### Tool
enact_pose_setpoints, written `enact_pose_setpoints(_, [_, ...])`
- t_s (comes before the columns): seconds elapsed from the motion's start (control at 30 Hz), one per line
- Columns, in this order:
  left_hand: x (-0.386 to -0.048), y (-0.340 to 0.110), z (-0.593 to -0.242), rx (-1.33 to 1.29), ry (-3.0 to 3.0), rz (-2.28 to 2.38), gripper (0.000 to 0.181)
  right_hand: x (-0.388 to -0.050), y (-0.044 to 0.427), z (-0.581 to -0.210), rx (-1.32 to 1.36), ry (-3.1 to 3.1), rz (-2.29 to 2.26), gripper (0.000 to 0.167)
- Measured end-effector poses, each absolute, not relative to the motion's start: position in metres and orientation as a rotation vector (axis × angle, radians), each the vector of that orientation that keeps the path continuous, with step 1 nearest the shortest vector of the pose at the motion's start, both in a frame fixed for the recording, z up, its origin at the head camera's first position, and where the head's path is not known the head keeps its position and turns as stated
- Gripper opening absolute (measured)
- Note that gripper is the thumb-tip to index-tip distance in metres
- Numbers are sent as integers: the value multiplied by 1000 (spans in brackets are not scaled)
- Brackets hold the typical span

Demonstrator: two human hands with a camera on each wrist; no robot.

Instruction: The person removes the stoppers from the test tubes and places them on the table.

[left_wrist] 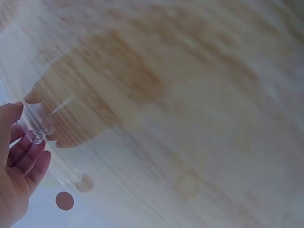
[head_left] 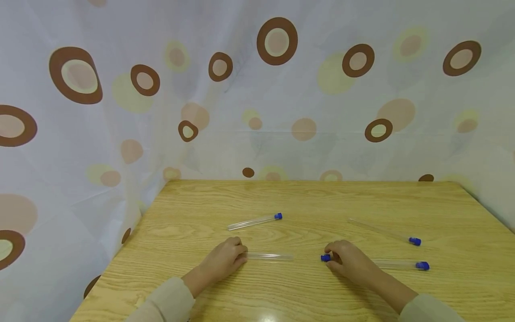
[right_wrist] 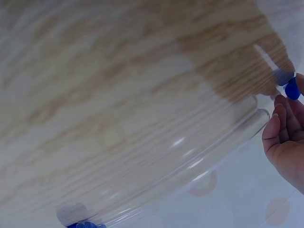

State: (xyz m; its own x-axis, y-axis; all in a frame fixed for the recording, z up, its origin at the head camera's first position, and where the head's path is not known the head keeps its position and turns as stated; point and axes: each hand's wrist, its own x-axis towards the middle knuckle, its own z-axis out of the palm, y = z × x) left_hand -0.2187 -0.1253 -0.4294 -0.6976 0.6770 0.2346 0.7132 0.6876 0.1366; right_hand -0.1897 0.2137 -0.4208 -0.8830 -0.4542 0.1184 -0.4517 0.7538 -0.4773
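Note:
On the wooden table, my left hand (head_left: 225, 259) holds one end of a clear uncapped test tube (head_left: 270, 256), which points right. In the left wrist view, thumb and fingers close about the transparent tube (left_wrist: 35, 135); its outline is faint. My right hand (head_left: 352, 261) pinches a small blue cap (head_left: 325, 258) between thumb and fingertips, apart from the tube's free end. The right wrist view also shows that blue cap (right_wrist: 292, 89) at the fingertips. Beyond this hand's wrist lies a capped test tube (head_left: 396, 264), partly hidden by the hand in the head view.
Farther back on the table (head_left: 306, 197) lies a group of clear tubing with a blue cap (head_left: 278, 216). At the right, a thin clear tube (head_left: 380, 230) lies slanted, a blue cap (head_left: 415, 241) at its near end. A patterned curtain (head_left: 225, 98) hangs behind.

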Motion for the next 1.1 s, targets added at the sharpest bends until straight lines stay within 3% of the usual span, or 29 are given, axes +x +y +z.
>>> enact_pose_setpoints(0.87, [-217, -129, -426, -1105, -2705, -359, 25, -185, 217, -415, -637, 2978, -820, 36])
enact_pose_setpoints(1.1, [-219, -129, -427, -996, -2597, -235, 35, -184, 219, -406, -591, 3037, -823, 38])
